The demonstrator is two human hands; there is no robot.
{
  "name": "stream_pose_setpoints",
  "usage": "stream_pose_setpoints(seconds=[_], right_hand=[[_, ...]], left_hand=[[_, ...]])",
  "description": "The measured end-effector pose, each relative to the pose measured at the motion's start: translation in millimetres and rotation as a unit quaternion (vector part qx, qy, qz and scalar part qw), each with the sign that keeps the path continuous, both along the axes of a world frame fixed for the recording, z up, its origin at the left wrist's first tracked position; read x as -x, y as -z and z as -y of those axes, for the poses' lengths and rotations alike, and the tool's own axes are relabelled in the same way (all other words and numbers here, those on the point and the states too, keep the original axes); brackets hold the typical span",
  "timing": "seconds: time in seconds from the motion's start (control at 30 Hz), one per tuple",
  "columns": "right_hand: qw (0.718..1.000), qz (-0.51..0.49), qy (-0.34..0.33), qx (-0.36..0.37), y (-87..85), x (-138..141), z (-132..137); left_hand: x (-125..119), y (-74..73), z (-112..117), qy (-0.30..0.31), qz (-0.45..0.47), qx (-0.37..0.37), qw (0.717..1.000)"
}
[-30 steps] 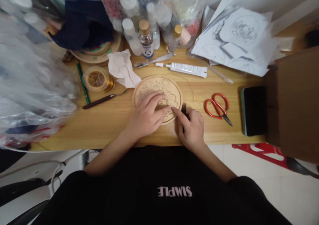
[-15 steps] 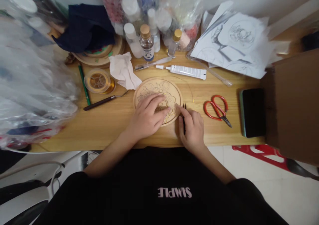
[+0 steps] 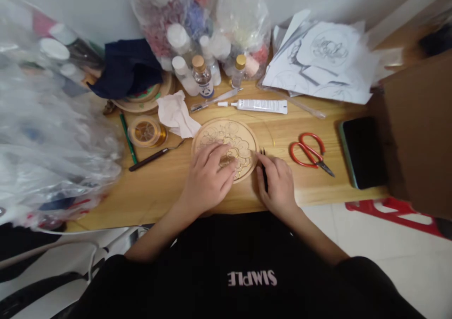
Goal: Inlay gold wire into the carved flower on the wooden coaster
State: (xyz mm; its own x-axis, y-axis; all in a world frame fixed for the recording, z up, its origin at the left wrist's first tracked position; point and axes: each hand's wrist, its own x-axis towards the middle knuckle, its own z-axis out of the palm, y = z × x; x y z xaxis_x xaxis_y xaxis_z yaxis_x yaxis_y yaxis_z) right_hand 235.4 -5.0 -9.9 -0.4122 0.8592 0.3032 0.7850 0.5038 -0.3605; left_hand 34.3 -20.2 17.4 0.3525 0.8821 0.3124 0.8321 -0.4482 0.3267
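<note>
A round wooden plaque [image 3: 249, 137] lies on the table, drawn with a flower pattern partly outlined in gold wire. My left hand [image 3: 208, 177] rests over its lower left part with the fingers loosely spread, hiding some of the drawing. At the plaque's right edge is my right hand [image 3: 278, 184], closed round black tweezers [image 3: 264, 177] whose parted tips point away from me. Its index finger reaches to the plaque's rim. A thin gold wire curves over the table behind the plaque, ending to its right.
Red-handled scissors [image 3: 310, 151] and a phone [image 3: 365, 151] lie to the right. Behind are a white glue tube [image 3: 262, 105], bottles [image 3: 203, 76] and paper drawings [image 3: 323, 60]. Leftward sit a tissue [image 3: 176, 114], a gold wire spool [image 3: 147, 131] and a dark-handled hooked tool [image 3: 151, 158].
My right index finger has drawn back from the plaque's face to its right rim. My left fingers have shifted slightly, uncovering more gold outline. The camera view has also shifted.
</note>
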Motion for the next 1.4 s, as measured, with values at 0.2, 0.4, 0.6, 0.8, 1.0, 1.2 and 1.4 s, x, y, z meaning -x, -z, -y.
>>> stream_pose_setpoints(seconds=[0.2,0.4,0.6,0.8,1.0,1.2,1.4], right_hand=[[0.999,-0.045,0.010,0.013,0.2,0,-1],[0.979,-0.190,0.069,-0.020,-6.3,-5,6],[0.963,-0.263,0.023,0.045,-10.9,4,13],[0.960,-0.270,0.026,0.070,-7.0,12,11],[0.966,-0.252,0.027,0.055,-6.1,17,11],[0.968,-0.245,0.032,0.042,-4.6,19,12],[0.973,-0.229,0.032,0.023,-5.8,22,12]], left_hand=[[14,-4.5,-14,0.050,-0.062,0.000,0.997],[19,3.5,-22,0.120,-0.067,-0.001,0.990],[16,14.5,-12,0.136,-0.022,-0.022,0.990],[19,18.4,-12,0.125,-0.008,-0.017,0.992],[20,20.9,-12,0.121,-0.007,-0.001,0.993],[18,21.2,-12,0.118,-0.025,-0.015,0.993],[18,20.8,-13,0.122,-0.032,-0.013,0.992]])
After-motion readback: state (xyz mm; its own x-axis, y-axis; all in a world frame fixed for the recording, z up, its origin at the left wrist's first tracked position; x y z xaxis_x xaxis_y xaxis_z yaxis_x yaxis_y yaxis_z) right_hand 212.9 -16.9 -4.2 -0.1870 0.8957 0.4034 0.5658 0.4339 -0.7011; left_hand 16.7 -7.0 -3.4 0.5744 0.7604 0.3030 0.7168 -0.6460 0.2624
